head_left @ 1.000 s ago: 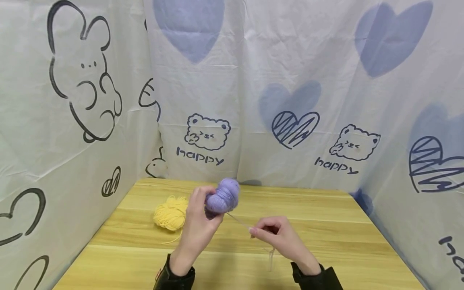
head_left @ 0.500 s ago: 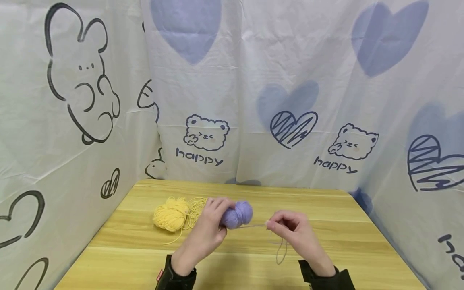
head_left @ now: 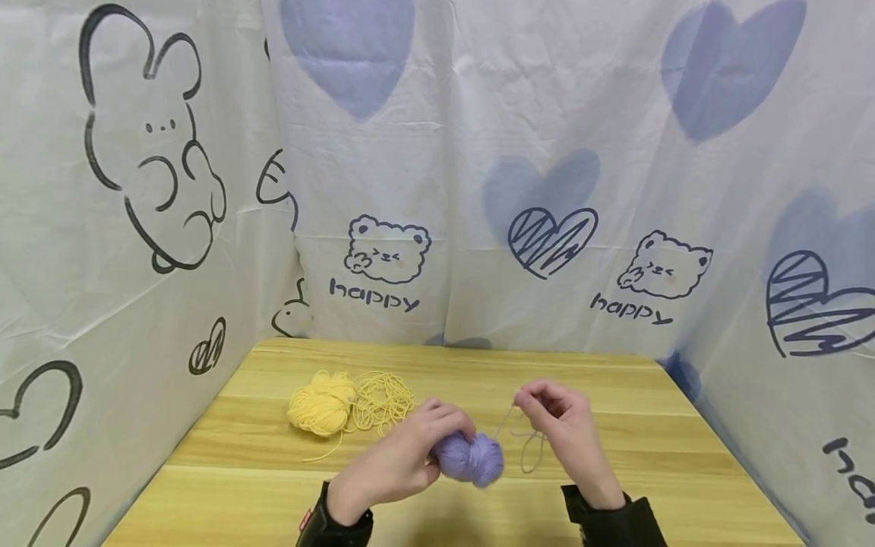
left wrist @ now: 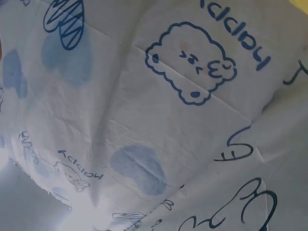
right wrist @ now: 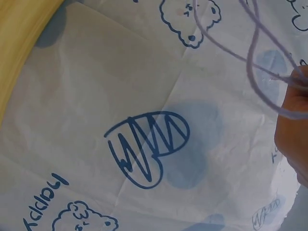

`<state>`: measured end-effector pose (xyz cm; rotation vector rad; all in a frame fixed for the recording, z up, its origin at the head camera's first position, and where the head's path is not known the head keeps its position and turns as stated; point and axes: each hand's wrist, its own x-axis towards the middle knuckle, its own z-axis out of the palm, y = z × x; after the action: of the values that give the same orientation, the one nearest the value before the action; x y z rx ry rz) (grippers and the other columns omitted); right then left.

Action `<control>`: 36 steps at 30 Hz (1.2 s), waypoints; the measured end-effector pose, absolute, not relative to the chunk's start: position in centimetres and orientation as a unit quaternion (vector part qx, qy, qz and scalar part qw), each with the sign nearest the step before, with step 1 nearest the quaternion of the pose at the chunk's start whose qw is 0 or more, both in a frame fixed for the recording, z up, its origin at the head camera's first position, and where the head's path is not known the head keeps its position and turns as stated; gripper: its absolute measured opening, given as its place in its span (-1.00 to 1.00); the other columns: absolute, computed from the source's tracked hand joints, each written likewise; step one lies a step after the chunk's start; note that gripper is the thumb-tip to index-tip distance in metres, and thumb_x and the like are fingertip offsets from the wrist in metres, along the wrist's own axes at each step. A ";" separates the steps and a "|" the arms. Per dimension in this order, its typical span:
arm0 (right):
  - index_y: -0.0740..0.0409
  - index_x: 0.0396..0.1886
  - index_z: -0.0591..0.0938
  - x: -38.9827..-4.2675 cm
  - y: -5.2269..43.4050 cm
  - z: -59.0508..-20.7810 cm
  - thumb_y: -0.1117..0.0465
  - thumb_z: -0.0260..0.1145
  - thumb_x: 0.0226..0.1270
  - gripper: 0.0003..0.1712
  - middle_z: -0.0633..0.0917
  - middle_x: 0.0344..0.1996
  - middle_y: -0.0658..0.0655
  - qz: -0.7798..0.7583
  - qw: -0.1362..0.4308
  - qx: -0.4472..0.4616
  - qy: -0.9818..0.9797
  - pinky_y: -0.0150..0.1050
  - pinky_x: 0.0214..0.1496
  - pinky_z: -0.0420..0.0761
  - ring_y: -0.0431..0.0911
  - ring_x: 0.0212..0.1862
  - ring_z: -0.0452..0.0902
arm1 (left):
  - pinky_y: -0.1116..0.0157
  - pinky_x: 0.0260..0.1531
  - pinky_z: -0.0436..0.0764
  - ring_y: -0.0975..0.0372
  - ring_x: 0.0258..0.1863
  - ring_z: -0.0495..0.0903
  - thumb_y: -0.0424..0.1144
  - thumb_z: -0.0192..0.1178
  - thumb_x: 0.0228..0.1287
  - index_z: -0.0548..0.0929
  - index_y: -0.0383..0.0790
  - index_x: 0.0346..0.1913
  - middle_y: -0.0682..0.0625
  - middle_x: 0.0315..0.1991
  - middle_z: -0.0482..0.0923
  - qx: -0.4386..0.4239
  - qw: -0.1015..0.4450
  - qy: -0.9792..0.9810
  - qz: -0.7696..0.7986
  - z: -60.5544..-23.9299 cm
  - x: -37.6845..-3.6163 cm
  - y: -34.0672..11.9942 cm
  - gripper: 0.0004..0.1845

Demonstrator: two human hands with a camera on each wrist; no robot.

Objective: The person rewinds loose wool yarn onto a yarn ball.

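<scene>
Near the front middle of the wooden surface [head_left: 615, 425], a purple ball of yarn [head_left: 472, 458] sits low, held in the left hand [head_left: 403, 456], whose fingers curl over its left side and top. From the ball a thin purple strand [head_left: 526, 444] rises to the right and hangs in a loose loop down to the surface. The right hand [head_left: 563, 425] pinches this strand between thumb and fingertips, just to the right of the ball and a little above it. In the right wrist view the same strand [right wrist: 252, 57] curves across in front of the sheet and ends at the fingers [right wrist: 293, 120]. Farther back on the left lies a yellow ball of yarn [head_left: 321, 403], with a loose tangle of yellow thread [head_left: 383, 399] touching its right side. White sheets [head_left: 437, 190] printed with bears, hearts and rabbits stand around the surface on three sides.
</scene>
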<state>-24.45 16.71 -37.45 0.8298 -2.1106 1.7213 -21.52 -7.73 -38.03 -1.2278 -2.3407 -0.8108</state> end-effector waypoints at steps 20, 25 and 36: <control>0.40 -0.41 0.60 -26.4 13.4 -40.2 0.45 0.20 0.28 -0.90 0.55 -0.58 -0.17 0.598 0.050 0.344 -0.722 -0.43 -0.47 0.50 -0.40 -0.50 0.41 | 0.32 0.13 0.58 0.30 0.07 0.51 -0.59 0.38 -0.13 0.31 -0.36 -0.01 -0.28 0.09 0.41 -0.359 0.160 -0.681 -0.618 -36.3 -21.1 -9.4 -0.40; 0.38 -0.27 0.66 -25.9 13.5 -39.5 0.35 0.22 0.35 -0.85 0.67 -0.44 -0.09 0.583 0.012 0.381 -0.718 -0.39 -0.51 0.46 -0.40 -0.49 0.39 | 0.34 0.02 0.62 0.23 0.01 0.53 -0.58 0.42 -0.15 0.33 -0.28 0.00 -0.13 0.08 0.46 -0.248 0.225 -0.720 -0.608 -36.2 -21.5 -9.6 -0.37; 0.35 -0.19 0.60 -23.9 15.0 -37.7 0.50 0.12 0.36 -0.86 0.40 -0.64 0.20 0.595 -0.043 0.457 -0.660 -0.26 -0.73 0.32 -0.05 -0.68 0.19 | 0.13 0.01 0.58 0.18 -0.02 0.44 -0.68 0.28 -0.40 0.51 -0.13 -0.10 0.02 -0.06 0.57 -0.264 0.271 -0.851 -0.364 -37.5 -22.1 -9.0 -0.35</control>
<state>-23.90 15.01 -37.68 1.4754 -2.1322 1.9212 -22.08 -9.03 -37.50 -0.7107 -2.2929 -0.9794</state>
